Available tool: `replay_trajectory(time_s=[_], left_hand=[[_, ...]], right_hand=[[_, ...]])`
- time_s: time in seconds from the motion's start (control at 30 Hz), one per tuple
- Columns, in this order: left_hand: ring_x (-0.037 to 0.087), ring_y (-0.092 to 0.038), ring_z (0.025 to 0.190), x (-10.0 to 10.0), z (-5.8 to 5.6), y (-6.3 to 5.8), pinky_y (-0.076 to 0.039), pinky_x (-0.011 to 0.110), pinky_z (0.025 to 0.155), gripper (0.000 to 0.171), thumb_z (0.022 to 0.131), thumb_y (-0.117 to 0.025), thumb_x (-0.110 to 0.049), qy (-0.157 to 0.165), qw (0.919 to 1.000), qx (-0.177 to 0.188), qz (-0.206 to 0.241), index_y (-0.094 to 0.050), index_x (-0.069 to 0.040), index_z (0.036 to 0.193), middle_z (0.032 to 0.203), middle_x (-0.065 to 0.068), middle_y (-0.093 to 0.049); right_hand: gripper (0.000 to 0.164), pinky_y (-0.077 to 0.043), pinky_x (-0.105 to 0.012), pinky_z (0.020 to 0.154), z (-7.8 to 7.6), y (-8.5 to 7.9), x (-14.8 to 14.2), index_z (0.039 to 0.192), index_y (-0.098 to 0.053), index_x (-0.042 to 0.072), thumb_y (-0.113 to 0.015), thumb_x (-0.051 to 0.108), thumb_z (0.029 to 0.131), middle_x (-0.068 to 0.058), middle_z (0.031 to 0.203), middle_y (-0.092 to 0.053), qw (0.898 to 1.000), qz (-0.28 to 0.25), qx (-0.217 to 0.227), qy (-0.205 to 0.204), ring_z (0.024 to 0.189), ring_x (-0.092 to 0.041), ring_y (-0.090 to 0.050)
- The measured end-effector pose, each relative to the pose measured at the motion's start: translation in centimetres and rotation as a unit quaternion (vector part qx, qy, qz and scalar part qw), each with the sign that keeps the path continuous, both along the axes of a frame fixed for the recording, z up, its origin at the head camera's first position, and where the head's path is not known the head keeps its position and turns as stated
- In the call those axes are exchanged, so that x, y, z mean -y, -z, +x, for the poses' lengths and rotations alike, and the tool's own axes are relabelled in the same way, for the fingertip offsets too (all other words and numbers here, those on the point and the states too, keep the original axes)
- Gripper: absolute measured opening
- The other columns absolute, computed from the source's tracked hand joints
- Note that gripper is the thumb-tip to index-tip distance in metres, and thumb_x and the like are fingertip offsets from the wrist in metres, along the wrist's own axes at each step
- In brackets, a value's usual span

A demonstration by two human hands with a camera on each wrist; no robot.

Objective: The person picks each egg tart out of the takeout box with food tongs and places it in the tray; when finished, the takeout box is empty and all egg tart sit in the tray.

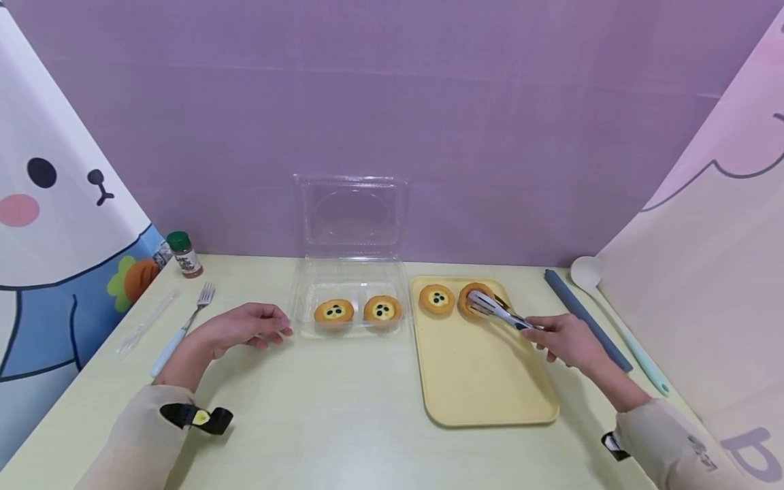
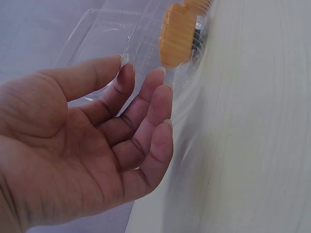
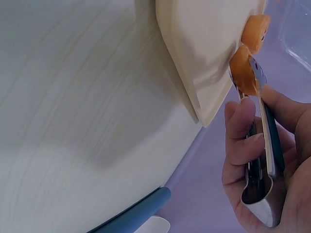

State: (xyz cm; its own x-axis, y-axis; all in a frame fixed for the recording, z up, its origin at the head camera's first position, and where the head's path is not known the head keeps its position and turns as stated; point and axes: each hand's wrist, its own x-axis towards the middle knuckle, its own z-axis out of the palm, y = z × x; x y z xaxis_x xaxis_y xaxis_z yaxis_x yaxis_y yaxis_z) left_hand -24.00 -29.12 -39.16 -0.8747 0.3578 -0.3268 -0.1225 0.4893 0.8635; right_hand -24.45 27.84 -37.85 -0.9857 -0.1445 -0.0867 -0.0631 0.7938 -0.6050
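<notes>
My right hand (image 1: 566,339) grips metal tongs (image 3: 268,160). The tong arms lie around a tart (image 3: 243,70) at the top right of the yellow tray (image 1: 484,381). Left of it on the tray is another tart (image 1: 437,299), golden with a pale, dark-dotted middle. A clear plastic container (image 1: 352,272) stands with its lid raised at the back. Inside are two similar tarts, a left one (image 1: 333,311) and a right one (image 1: 382,309), side by side. My left hand (image 1: 248,325) holds nothing; its loosely bent fingers (image 2: 158,104) are beside the container's left edge.
On the left lie a fork (image 1: 184,330), a clear wrapped utensil (image 1: 147,323) and a green-capped jar (image 1: 184,254). A dark blue bar (image 1: 588,320) and a long-handled spoon (image 1: 618,323) lie right of the tray. A purple backdrop (image 1: 490,136) rises behind the table.
</notes>
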Motion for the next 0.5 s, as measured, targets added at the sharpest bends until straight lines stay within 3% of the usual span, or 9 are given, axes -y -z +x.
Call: replay_trajectory(time_s=[0.3,0.5], left_hand=[[0.019,-0.063,0.103,-0.03,-0.06,-0.03,-0.052,0.035,0.087,0.031,0.104,-0.054,-0.028,-0.008,1.0000,0.004,-0.004,-0.060,-0.001,0.118,0.121,0.012,-0.067],[0.019,-0.063,0.102,-0.09,-0.05,-0.08,-0.052,0.036,0.087,0.030,0.103,-0.055,-0.028,-0.009,1.0000,0.004,-0.001,-0.060,-0.001,0.117,0.122,0.014,-0.067]], right_hand=[[0.051,-0.042,-0.029,0.043,-0.06,0.01,-0.07,0.134,-0.061,-0.001,-0.067,0.032,0.096,-0.011,0.082,-0.071,1.000,0.003,0.006,-0.010,0.055,-0.016,-0.060],[0.052,-0.043,-0.030,0.047,0.08,-0.68,0.15,0.133,-0.062,-0.001,-0.068,0.034,0.095,-0.008,0.082,-0.072,0.999,0.042,-0.012,-0.025,0.057,-0.016,-0.062]])
